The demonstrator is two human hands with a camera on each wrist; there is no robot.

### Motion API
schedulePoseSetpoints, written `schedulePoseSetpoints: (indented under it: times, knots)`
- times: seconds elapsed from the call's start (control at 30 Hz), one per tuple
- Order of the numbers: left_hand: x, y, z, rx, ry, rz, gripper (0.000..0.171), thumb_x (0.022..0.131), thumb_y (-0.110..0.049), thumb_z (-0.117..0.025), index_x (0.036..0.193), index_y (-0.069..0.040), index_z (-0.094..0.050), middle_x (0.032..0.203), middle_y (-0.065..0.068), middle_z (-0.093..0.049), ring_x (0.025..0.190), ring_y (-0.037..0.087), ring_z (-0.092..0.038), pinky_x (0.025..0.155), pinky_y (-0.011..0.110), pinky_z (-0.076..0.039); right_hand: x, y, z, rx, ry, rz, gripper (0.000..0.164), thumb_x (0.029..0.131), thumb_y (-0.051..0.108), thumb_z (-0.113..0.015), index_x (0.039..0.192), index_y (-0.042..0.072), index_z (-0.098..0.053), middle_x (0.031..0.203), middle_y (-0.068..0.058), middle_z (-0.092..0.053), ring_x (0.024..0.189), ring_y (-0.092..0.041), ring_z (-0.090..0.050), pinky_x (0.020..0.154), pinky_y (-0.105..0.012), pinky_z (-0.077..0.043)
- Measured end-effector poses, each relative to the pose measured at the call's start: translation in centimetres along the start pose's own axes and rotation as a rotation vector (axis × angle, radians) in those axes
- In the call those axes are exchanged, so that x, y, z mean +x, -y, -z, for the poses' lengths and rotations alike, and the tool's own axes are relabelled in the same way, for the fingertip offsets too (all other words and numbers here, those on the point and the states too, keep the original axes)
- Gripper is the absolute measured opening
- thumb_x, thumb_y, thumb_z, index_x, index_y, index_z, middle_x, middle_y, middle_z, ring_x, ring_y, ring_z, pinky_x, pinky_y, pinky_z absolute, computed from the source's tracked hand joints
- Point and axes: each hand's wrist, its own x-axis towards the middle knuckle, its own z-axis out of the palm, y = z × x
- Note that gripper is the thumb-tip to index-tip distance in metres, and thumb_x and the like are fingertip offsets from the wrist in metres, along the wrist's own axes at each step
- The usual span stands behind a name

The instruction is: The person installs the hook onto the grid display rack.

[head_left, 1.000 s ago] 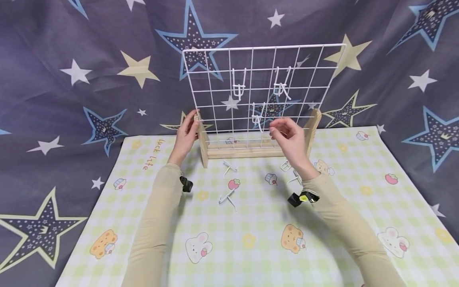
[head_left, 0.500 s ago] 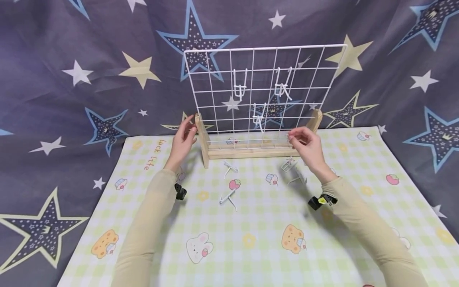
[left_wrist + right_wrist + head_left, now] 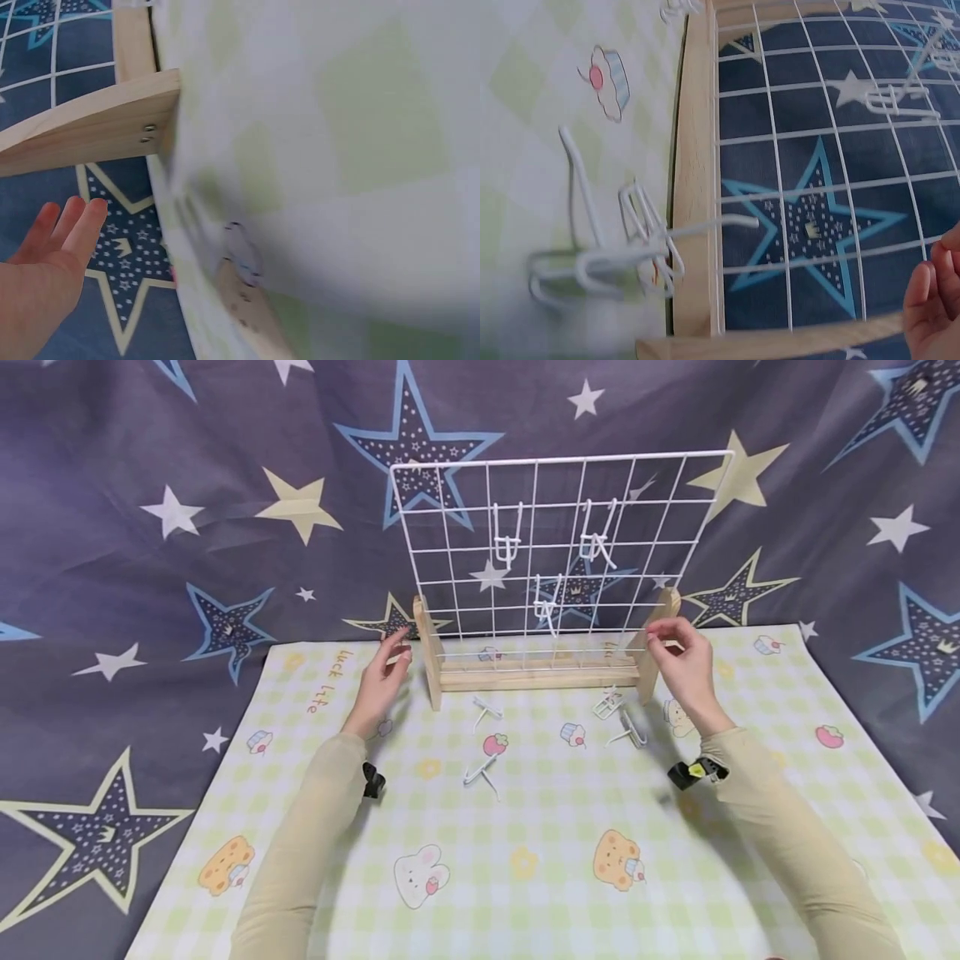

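A white wire grid panel [image 3: 558, 518] stands upright in a wooden stand [image 3: 536, 679]. Three white double-wire hooks hang on it: an upper left hook [image 3: 507, 539], an upper right hook [image 3: 597, 537] and a lower hook [image 3: 548, 604]. My left hand [image 3: 380, 689] is held just left of the stand's left post [image 3: 429, 652], apart from it, fingers loosely extended and holding nothing. My right hand [image 3: 684, 668] is at the right post [image 3: 660, 627], its fingertips overlapping the post in the head view. Its fingers are loosely bent, with nothing seen between them.
Several loose white hooks lie before the stand, among them a left hook [image 3: 487, 710], a nearer hook [image 3: 482, 772] and a right hook [image 3: 628, 731]. A checked cloth [image 3: 525, 902] covers the table. A star-patterned curtain [image 3: 247, 435] hangs close behind.
My left hand has come off the left post and drawn slightly down and away. The right hand has moved right, from before the lower hook to the right post.
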Motion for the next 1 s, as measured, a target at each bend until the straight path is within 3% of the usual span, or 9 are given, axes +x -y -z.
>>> schedulePoseSetpoints:
  times: [0.13, 0.33, 0.47, 0.67, 0.77, 0.9, 1.0]
  knots:
    - [-0.3, 2.0, -0.2, -0.026, 0.017, 0.003, 0.042, 0.102, -0.009, -0.048, 0.143, -0.001, -0.042, 0.132, 0.033, -0.048, 0.114, 0.048, -0.052, 0.094, 0.054, -0.047, 0.3, -0.3, 0.9, -0.029, -0.07, 0.017, 0.015, 0.086, -0.012, -0.055, 0.098, -0.019, -0.059, 0.082, 0.004, -0.06, 0.076, 0.0, -0.056, 0.066, -0.014, -0.046]
    - [-0.8, 5.0, -0.8, 0.103, 0.077, -0.015, 0.043, 0.102, -0.016, -0.05, 0.145, -0.013, -0.044, 0.133, 0.026, -0.051, 0.113, 0.043, -0.056, 0.094, 0.053, -0.048, 0.8, 0.0, 1.3, -0.109, -0.152, 0.035, 0.017, 0.089, -0.01, -0.049, 0.103, -0.018, -0.056, 0.088, -0.005, -0.057, 0.082, -0.003, -0.052, 0.071, -0.016, -0.043]
    - [-1.5, 5.7, -1.1, 0.15, 0.111, -0.008, 0.043, 0.102, -0.02, -0.052, 0.145, -0.02, -0.045, 0.133, 0.021, -0.052, 0.114, 0.039, -0.056, 0.098, 0.05, -0.046, 1.2, 0.2, 1.4, -0.154, -0.156, 0.018, 0.024, 0.093, -0.006, -0.046, 0.114, -0.016, -0.052, 0.102, -0.014, -0.055, 0.089, -0.004, -0.049, 0.075, -0.017, -0.039]
    - [-2.5, 5.7, -1.0, 0.127, 0.103, -0.067, 0.04, 0.101, -0.019, -0.054, 0.14, -0.014, -0.05, 0.13, 0.018, -0.055, 0.112, 0.035, -0.058, 0.094, 0.05, -0.049, 2.1, -0.3, 1.7, -0.161, -0.061, 0.048, 0.033, 0.1, 0.001, -0.04, 0.13, -0.012, -0.047, 0.127, -0.026, -0.049, 0.098, -0.004, -0.044, 0.08, -0.018, -0.034]
    - [-2.8, 5.6, -1.0, 0.107, 0.11, -0.097, 0.036, 0.1, -0.017, -0.056, 0.135, -0.009, -0.055, 0.128, 0.015, -0.058, 0.111, 0.031, -0.059, 0.093, 0.046, -0.05, 2.8, -1.2, 2.0, -0.167, 0.003, 0.058, 0.037, 0.103, 0.006, -0.036, 0.136, -0.008, -0.044, 0.133, -0.025, -0.046, 0.11, -0.012, -0.046, 0.091, -0.02, -0.034]
    - [-2.9, 5.2, -1.2, 0.094, 0.128, -0.119, 0.03, 0.098, -0.013, -0.058, 0.127, -0.004, -0.061, 0.126, 0.013, -0.061, 0.109, 0.029, -0.06, 0.089, 0.041, -0.053, 3.5, -2.2, 2.1, -0.156, 0.13, 0.048, 0.041, 0.106, 0.011, -0.031, 0.142, -0.005, -0.038, 0.143, -0.023, -0.04, 0.129, -0.026, -0.038, 0.104, -0.026, -0.029]
    - [-3.0, 4.2, -1.6, 0.068, 0.149, -0.128, 0.027, 0.097, -0.004, -0.058, 0.123, 0.003, -0.062, 0.122, 0.018, -0.062, 0.107, 0.033, -0.06, 0.088, 0.041, -0.053, 3.6, -2.3, 1.9, -0.139, 0.198, 0.044, 0.041, 0.106, 0.011, -0.029, 0.143, -0.005, -0.035, 0.139, -0.026, -0.042, 0.122, -0.03, -0.04, 0.098, -0.025, -0.03]
